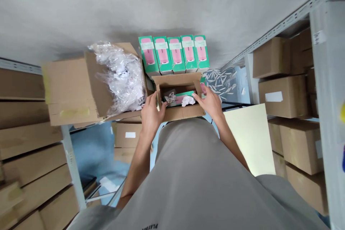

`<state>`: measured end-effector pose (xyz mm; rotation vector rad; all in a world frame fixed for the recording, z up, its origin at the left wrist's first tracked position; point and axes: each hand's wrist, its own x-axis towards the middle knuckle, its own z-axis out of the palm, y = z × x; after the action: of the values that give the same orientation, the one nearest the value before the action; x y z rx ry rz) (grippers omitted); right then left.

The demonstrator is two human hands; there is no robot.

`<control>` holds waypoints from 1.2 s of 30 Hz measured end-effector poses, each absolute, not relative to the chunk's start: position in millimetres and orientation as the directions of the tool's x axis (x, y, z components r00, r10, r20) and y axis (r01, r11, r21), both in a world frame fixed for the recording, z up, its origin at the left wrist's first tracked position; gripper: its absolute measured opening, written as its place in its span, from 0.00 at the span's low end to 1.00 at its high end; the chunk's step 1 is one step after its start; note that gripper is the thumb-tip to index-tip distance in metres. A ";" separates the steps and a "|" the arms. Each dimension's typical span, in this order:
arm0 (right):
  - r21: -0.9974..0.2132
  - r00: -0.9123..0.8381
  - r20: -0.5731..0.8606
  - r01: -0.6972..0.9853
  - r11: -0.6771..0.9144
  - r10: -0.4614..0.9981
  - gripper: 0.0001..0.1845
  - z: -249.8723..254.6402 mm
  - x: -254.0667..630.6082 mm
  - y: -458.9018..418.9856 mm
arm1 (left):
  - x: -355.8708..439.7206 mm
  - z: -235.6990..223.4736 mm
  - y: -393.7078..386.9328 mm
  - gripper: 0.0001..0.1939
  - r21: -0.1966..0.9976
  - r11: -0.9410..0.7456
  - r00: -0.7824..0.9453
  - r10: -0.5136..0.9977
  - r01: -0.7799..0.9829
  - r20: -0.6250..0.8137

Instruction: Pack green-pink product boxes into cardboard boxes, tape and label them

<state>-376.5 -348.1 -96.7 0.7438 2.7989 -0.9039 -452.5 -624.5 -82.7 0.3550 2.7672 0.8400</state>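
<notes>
An open cardboard box point(183, 114) sits right in front of my body. Inside it lies a green and pink product box point(175, 100), with crumpled white paper point(188, 101) on top of it. My left hand point(152, 113) grips the cardboard box at its left side, thumb over the rim and fingers outside. At the right side my right hand point(212, 104) holds the same box, its thumb reaching over the edge near the paper. Part of another green and pink box point(203, 82) shows behind my right fingers.
Several upright green and pink boxes point(176, 52) line up against the wall. On the left a large open carton point(72, 86) overflows with clear plastic wrap and paper point(124, 79). White strips point(219, 81) are scattered at right. Shelves with stacked cartons point(284, 95) flank both sides.
</notes>
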 end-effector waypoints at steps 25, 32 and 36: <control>-0.372 -0.326 -0.126 0.891 0.260 0.937 0.24 -119.4 -111.7 -302.8 | -370.4 -64.9 -476.5 0.19 0.450 0.600 -0.572 0.792 0.661 -0.214; -0.318 0.085 -0.173 0.938 -0.137 0.981 0.22 -122.1 48.2 -274.8 | -256.4 -106.0 -327.2 0.20 0.492 0.284 -0.203 0.956 0.823 -0.213; -0.255 0.238 -0.214 0.922 -0.290 0.947 0.22 -121.4 116.6 -262.9 | -190.0 -127.8 -263.4 0.21 0.511 0.162 -0.033 0.967 0.844 -0.253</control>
<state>116.6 -262.9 -121.4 2.5302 1.9146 -0.5309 -190.0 -263.4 -127.8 1.7120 1.9063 0.2965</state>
